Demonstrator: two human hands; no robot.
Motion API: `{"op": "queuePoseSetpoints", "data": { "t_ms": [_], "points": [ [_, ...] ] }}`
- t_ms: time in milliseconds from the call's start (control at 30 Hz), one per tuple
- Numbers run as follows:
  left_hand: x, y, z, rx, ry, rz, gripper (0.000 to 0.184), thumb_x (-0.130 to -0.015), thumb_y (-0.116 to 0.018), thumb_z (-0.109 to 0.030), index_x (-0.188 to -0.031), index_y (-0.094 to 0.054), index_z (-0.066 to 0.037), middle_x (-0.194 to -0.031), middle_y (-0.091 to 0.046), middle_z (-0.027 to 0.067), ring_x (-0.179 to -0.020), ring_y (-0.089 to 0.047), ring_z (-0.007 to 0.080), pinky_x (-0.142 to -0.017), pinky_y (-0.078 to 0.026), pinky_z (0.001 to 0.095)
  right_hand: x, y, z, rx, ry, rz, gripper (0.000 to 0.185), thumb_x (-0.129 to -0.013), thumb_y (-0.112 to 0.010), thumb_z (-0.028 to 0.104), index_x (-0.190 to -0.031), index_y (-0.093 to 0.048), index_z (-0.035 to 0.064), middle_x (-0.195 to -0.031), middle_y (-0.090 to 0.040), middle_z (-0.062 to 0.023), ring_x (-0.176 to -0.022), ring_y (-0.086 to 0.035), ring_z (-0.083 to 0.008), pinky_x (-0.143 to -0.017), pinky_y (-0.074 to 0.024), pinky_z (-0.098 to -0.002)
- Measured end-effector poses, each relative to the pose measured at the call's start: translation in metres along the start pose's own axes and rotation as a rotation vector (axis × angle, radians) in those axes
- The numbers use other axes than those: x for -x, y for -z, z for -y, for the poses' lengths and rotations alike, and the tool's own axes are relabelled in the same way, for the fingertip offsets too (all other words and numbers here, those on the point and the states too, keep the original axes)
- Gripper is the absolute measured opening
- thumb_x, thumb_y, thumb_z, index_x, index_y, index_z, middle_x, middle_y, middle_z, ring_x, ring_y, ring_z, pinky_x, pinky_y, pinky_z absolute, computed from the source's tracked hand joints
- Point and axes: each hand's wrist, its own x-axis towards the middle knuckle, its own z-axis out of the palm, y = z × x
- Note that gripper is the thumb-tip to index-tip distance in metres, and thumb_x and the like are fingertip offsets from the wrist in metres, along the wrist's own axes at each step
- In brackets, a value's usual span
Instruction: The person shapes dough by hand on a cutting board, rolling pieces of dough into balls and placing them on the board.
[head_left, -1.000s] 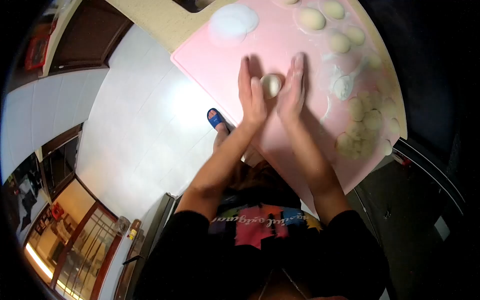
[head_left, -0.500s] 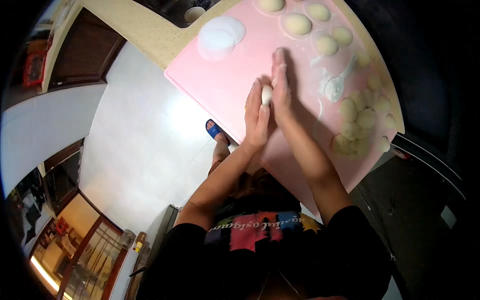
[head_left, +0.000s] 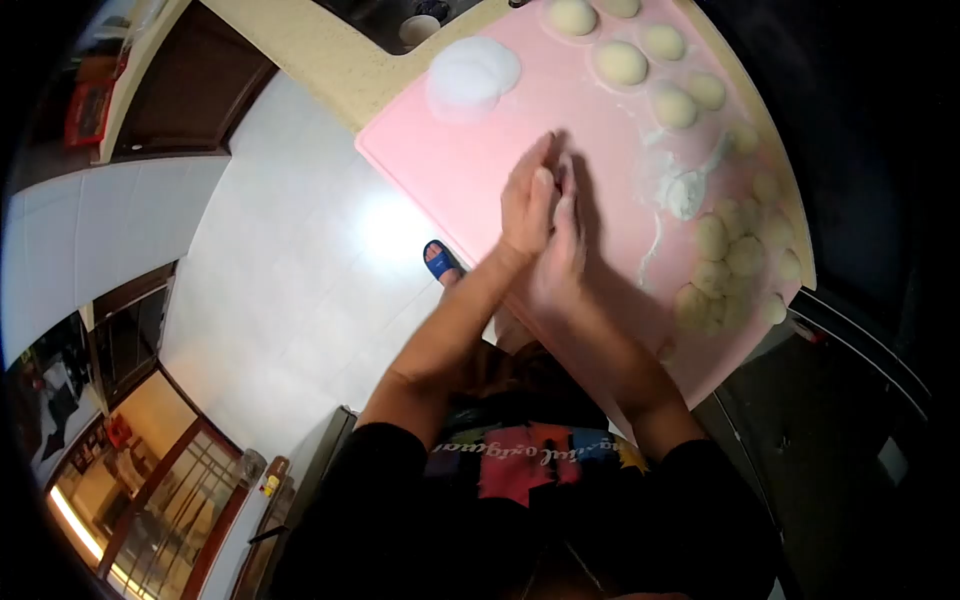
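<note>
My left hand (head_left: 527, 200) and my right hand (head_left: 566, 225) are pressed palm to palm above the pink mat (head_left: 450, 160). The dough ball that showed between them earlier is hidden by the palms now. Several pale dough balls (head_left: 620, 63) lie at the mat's upper right, and a cluster of smaller dough pieces (head_left: 745, 255) sits on its right side. A spoon with white flour (head_left: 685, 195) rests to the right of my hands. Round white wrappers or discs (head_left: 472, 72) lie stacked near the mat's upper left.
The beige counter (head_left: 330, 75) runs around the mat, with a sink (head_left: 400, 15) holding a bowl at the top. The mat's edge drops to a white tiled floor (head_left: 290, 240). A blue slipper (head_left: 439, 260) is on my foot below.
My hands were apart around a dough ball, then closer with the ball still visible. Now they have closed together, and the ball is out of sight.
</note>
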Motion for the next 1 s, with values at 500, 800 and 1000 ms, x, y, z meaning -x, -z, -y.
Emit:
{"op": "queuePoseSetpoints", "data": {
  "t_ms": [500,800,1000],
  "points": [
    [-0.001,0.01,0.014,-0.061,-0.089,-0.082,0.06,-0.105,-0.039,-0.034,-0.147,-0.04,0.009,-0.146,-0.049,0.0273,-0.137,-0.046,0.0397,-0.115,-0.034,0.0426,0.012,-0.016,0.008,-0.427,-0.038,-0.127,0.063,-0.11,-0.025,0.035,-0.157,-0.017,-0.0051,-0.166,-0.017,-0.0205,-0.154,-0.016,-0.0285,-0.125,-0.0132,-0.0382],
    [0.0,0.0,-0.004,-0.03,-0.001,0.078,0.063,-0.109,-0.03,-0.039,-0.142,-0.045,0.012,-0.142,-0.053,0.027,-0.135,-0.049,0.038,-0.115,-0.033,0.0418,0.022,-0.006,-0.012,-0.344,-0.067,-0.093,0.063,-0.11,-0.029,0.036,-0.157,-0.02,-0.0046,-0.166,-0.02,-0.0192,-0.154,-0.017,-0.0287,-0.125,-0.0136,-0.0379],
    [0.054,-0.004,0.011,-0.127,-0.094,-0.103,0.063,-0.106,-0.038,-0.037,-0.149,-0.036,0.009,-0.153,-0.04,0.0271,-0.141,-0.04,0.0406,-0.116,-0.031,0.0437,-0.043,-0.005,0.031,-0.275,0.002,-0.326,0.063,-0.111,-0.025,0.037,-0.157,-0.021,-0.005,-0.165,-0.021,-0.0201,-0.153,-0.02,-0.0284,-0.124,-0.0172,-0.0377]
  ]
}}
